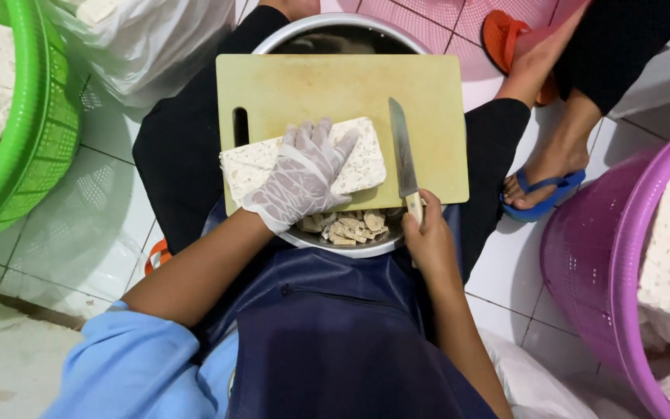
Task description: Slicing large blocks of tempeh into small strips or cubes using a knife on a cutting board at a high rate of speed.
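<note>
My left hand (302, 177), in a thin clear plastic glove, lies flat on a pale speckled tempeh slab (362, 159) at the near edge of a yellow-green cutting board (335, 85). My right hand (428, 233) grips the handle of a knife (402, 147). Its blade lies on the board just right of the slab, tip pointing away from me. The board rests across a metal bowl (343, 248) on my lap. Cut tempeh pieces (350, 225) lie in the bowl below the board's near edge.
A green basket (36, 132) with white blocks sits at the left. At the right stands a purple basket (606, 256) holding more blocks. Another person's feet in sandals (544, 190) rest on the tiled floor beyond the board. White plastic bags lie at top left.
</note>
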